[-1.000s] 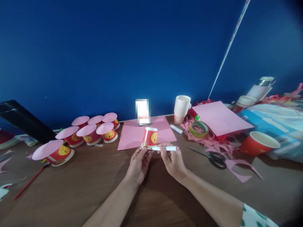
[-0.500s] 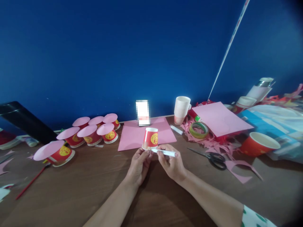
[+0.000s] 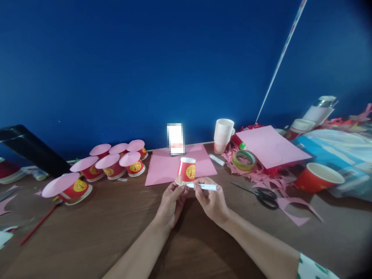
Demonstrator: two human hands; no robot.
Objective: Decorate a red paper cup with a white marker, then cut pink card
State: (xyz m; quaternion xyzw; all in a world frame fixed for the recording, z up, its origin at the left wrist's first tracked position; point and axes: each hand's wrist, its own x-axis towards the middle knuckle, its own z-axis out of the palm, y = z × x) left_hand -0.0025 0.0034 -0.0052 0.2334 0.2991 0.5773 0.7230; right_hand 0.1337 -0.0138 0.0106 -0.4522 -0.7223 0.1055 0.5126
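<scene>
A red paper cup (image 3: 186,169) with a yellow emblem is upside down, its white base facing up. My left hand (image 3: 172,201) is closed on the cup's lower edge with thumb and fingers. A slim white marker pen (image 3: 207,186) lies nearly level in my right hand (image 3: 211,201), gripped between thumb and fingers. Its tip points left and meets or nearly meets the cup's rim beside my left thumb; actual contact cannot be made out. Behind the cup lies a pink sheet (image 3: 158,169). A short white cylinder, perhaps a pen cap (image 3: 217,159), rests at the sheet's right edge.
Several upturned red cups topped with pink paper discs (image 3: 107,161) stand at left, near a red stick (image 3: 40,223). At right are stacked white cups (image 3: 223,135), a tape roll (image 3: 244,160), scissors (image 3: 266,197), pink scraps and an orange cup (image 3: 318,177). A bright blurred-out rectangle (image 3: 176,138) stands behind.
The cup has shifted slightly right and turned a little in my left hand. The pen has become more level and moved slightly right. Both hands keep their hold.
</scene>
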